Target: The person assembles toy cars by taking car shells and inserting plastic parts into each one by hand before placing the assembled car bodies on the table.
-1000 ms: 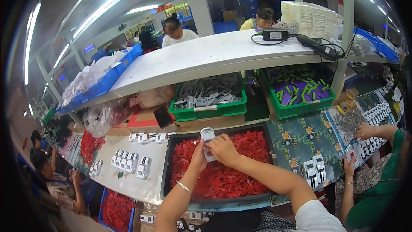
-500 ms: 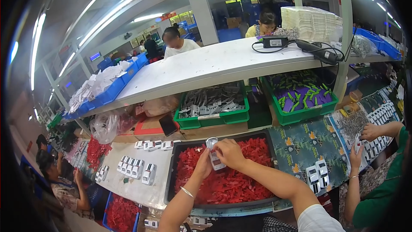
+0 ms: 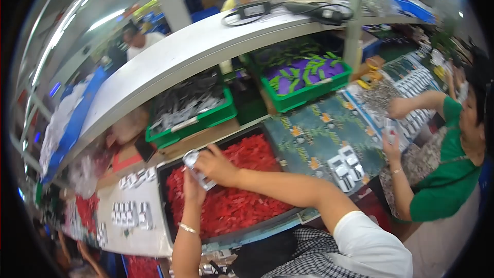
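My left hand [image 3: 192, 191] and my right hand [image 3: 217, 164] together hold a small white and silver part [image 3: 195, 169] above a black tray [image 3: 170, 226] filled with small red plastic pieces [image 3: 242, 203]. The left hand supports the part from below. My right hand grips it from the right side with the fingers curled over it. A thin bracelet sits on my left wrist.
White parts lie in rows on a pale sheet [image 3: 131, 211] left of the tray. Green bins [image 3: 190, 118] [image 3: 303, 80] sit under a long white shelf [image 3: 170, 67]. A person in a green top [image 3: 447, 175] works at the right. A patterned mat [image 3: 319, 139] holds a few white parts.
The view has swung and tilted, so the tray and my hands sit lower and left of centre. Both hands stay closed around the small part over the red pieces.
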Motion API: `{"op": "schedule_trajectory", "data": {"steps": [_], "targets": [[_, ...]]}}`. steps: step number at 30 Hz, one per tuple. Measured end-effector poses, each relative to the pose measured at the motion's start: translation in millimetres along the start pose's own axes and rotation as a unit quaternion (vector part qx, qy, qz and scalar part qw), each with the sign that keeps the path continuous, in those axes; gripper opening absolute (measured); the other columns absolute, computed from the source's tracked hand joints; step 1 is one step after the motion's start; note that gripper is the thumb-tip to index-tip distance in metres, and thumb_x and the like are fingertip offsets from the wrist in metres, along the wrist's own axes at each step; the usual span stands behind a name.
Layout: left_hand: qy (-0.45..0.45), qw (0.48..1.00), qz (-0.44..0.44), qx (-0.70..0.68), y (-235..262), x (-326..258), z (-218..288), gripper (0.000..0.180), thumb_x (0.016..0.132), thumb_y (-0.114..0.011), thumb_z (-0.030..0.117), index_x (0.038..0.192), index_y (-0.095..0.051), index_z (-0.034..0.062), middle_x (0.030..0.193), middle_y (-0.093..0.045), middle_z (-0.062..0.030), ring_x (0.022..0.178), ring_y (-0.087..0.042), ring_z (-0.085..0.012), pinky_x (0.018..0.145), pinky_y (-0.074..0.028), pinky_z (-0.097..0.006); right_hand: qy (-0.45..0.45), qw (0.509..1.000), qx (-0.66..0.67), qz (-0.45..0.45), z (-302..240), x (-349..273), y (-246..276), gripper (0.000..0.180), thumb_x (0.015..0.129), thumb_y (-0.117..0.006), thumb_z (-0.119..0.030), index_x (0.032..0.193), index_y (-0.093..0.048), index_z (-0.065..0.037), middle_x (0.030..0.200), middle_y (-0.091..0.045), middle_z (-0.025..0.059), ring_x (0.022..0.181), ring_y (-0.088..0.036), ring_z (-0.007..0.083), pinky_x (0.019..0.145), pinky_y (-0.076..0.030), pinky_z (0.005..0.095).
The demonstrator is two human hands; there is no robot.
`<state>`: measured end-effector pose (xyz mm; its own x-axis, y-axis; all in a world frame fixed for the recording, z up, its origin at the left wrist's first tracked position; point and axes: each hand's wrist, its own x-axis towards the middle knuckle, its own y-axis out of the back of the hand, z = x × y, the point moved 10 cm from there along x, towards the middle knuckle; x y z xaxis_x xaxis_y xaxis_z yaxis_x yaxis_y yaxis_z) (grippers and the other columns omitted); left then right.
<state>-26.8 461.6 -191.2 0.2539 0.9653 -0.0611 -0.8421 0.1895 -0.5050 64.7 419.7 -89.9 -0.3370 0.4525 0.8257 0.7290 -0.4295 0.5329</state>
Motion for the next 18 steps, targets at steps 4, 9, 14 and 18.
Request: {"op": "schedule_trajectory", "data": {"steps": [4, 9, 14, 18], "targets": [[0.001, 1.0, 0.009, -0.018, -20.4, 3.7, -9.6, 0.042, 0.101, -0.032, 0.045, 0.129, -0.047, 0.0166, 0.117, -0.057, 0.0002, 0.098, -0.057, -0.0157, 0.079, -0.048, -0.033, -0.02, 0.997, -0.067, -0.01, 13.1, -10.0, 11.0, 0.033, 0.064, -0.07, -0.015, 0.096, -0.063, -0.008, 0.103, -0.062, 0.0074, 0.11, -0.053, 0.0264, 0.103, -0.029, 0.0514], [0.0, 0.999, -0.016, -0.044, -22.4, -4.3, -2.7, 0.043, 0.103, -0.029, 0.043, 0.128, -0.047, 0.0134, 0.11, -0.058, -0.0018, 0.096, -0.057, -0.0157, 0.08, -0.048, -0.033, -0.029, 0.998, -0.056, -0.022, 3.4, -5.3, 14.9, 0.015, 0.069, -0.067, -0.012, 0.083, -0.064, -0.009, 0.113, -0.057, 0.0072, 0.118, -0.047, 0.0274, 0.104, -0.027, 0.055], [-0.003, 0.999, -0.018, -0.042, -7.8, -1.5, -6.1, 0.043, 0.102, -0.029, 0.043, 0.133, -0.042, 0.0148, 0.115, -0.056, -0.0032, 0.102, -0.055, -0.017, 0.085, -0.048, -0.036, -0.035, 0.997, -0.04, -0.048, 1.7, -2.8, 11.7, 0.014, 0.069, -0.068, -0.01, 0.082, -0.064, -0.008, 0.116, -0.055, 0.0075, 0.12, -0.045, 0.0276, 0.105, -0.026, 0.0561], [-0.004, 0.996, -0.031, -0.081, -22.3, -4.8, -1.0, 0.041, 0.103, -0.031, 0.039, 0.13, -0.046, 0.0112, 0.115, -0.057, -0.0035, 0.101, -0.055, -0.0167, 0.087, -0.047, -0.034, -0.041, 0.998, -0.018, -0.042, 5.5, -2.4, 16.9, 0.013, 0.07, -0.069, -0.011, 0.082, -0.065, -0.008, 0.115, -0.055, 0.0068, 0.12, -0.045, 0.0284, 0.105, -0.025, 0.0556]]}}
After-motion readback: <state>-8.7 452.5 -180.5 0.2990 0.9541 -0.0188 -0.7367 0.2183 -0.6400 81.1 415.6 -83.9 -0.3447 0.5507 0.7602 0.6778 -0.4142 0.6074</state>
